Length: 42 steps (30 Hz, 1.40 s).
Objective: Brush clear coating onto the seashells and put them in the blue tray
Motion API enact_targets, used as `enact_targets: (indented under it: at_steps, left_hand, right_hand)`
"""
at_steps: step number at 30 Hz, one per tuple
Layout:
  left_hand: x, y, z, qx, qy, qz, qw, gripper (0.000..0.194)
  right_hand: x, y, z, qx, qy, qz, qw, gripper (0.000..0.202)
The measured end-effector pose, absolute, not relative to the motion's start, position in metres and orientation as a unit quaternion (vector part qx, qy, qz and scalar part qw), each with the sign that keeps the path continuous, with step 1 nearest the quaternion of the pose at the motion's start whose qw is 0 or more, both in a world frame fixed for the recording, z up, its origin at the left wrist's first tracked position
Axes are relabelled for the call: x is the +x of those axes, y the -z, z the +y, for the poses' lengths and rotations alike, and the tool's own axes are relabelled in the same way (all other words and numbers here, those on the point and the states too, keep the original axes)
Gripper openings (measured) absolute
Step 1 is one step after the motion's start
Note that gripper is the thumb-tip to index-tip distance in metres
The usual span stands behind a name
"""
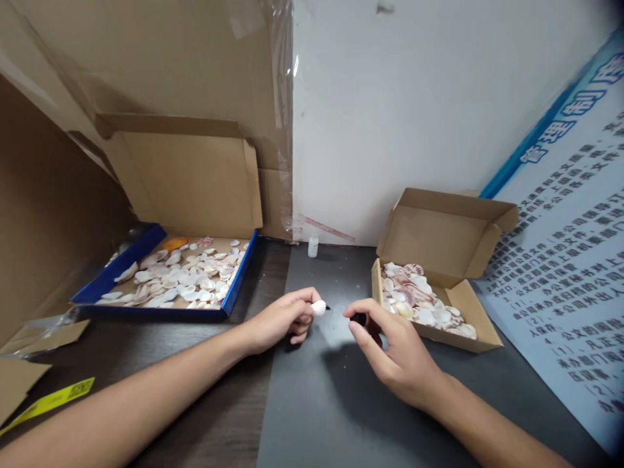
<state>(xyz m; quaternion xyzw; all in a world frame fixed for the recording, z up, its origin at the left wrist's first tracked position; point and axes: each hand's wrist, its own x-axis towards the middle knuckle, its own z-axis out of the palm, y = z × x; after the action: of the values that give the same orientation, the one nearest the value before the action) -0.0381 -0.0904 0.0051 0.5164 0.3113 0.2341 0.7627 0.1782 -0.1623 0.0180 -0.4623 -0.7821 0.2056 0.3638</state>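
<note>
Near the middle of the dark grey mat, my left hand [285, 318] pinches a small white ribbed seashell [318, 307] between thumb and forefinger. A tiny dark tip [328, 308] sticks out at the shell's right side; what it belongs to, I cannot tell. A short gap to the right, my right hand [390, 338] is curled with thumb and forefinger around a small black round piece [359, 318], mostly covered by the fingers. The two hands are apart, both above the mat. Behind them a small white bottle [312, 247] stands upright near the wall.
On the left, a blue-edged cardboard box [227, 305] with its lid up holds many pale shells [195, 276]. Another open cardboard box [480, 335], with larger shells [419, 296], sits at the right. A yellow strip [53, 400] lies front left. A printed poster [560, 260] borders the right.
</note>
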Motion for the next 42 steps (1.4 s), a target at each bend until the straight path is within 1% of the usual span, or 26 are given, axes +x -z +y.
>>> enact_targets:
  at_steps: [2,6,11,15,19,24,28,30,33,35,39,42]
  left_hand:
    - [-0.0377,-0.0061,-0.0909,0.516,-0.235,0.312,0.762,0.008]
    - [-0.0376,-0.0067,-0.0912,0.512,-0.242,0.312,0.763,0.011]
    - [-0.0375,-0.0070,-0.0911,0.505,-0.244,0.310,0.768,0.011]
    - [-0.0373,-0.0079,-0.0913,0.488,-0.256,0.310,0.775,0.009]
    - [-0.0378,-0.0085,-0.0907,0.480,-0.254,0.306,0.782,0.011]
    - [-0.0372,-0.0083,-0.0902,0.468,-0.261,0.315,0.784,0.010]
    - [-0.0368,-0.0078,-0.0905,0.469,-0.261,0.312,0.784,0.010]
    - [-0.0370,-0.0076,-0.0906,0.469,-0.263,0.312,0.783,0.011]
    - [-0.0374,-0.0071,-0.0905,0.469,-0.264,0.312,0.783,0.011]
    - [-0.0375,-0.0069,-0.0905,0.469,-0.266,0.313,0.782,0.012]
    - [-0.0374,-0.0077,-0.0905,0.458,-0.272,0.312,0.787,0.012]
    - [-0.0376,-0.0092,-0.0903,0.445,-0.275,0.310,0.794,0.013]
  right_hand:
    - [0.1782,-0.0182,-0.1623,-0.443,-0.207,-0.786,0.378,0.014]
    - [0.1772,-0.0186,-0.1627,-0.470,-0.204,-0.782,0.354,0.012]
    - [0.1767,-0.0193,-0.1634,-0.442,-0.200,-0.789,0.377,0.013]
    - [0.1770,-0.0205,-0.1635,-0.476,-0.189,-0.778,0.364,0.011]
    - [0.1773,-0.0208,-0.1643,-0.436,-0.219,-0.794,0.363,0.016]
    - [0.1791,-0.0198,-0.1631,-0.454,-0.217,-0.790,0.351,0.018]
    - [0.1792,-0.0185,-0.1632,-0.422,-0.235,-0.806,0.342,0.018]
    - [0.1788,-0.0179,-0.1637,-0.434,-0.234,-0.805,0.330,0.017]
    - [0.1788,-0.0177,-0.1643,-0.453,-0.228,-0.792,0.341,0.016]
    - [0.1791,-0.0179,-0.1645,-0.432,-0.240,-0.794,0.354,0.017]
    - [0.1791,-0.0182,-0.1635,-0.433,-0.255,-0.795,0.339,0.017]
    - [0.1789,-0.0177,-0.1622,-0.439,-0.247,-0.793,0.344,0.017]
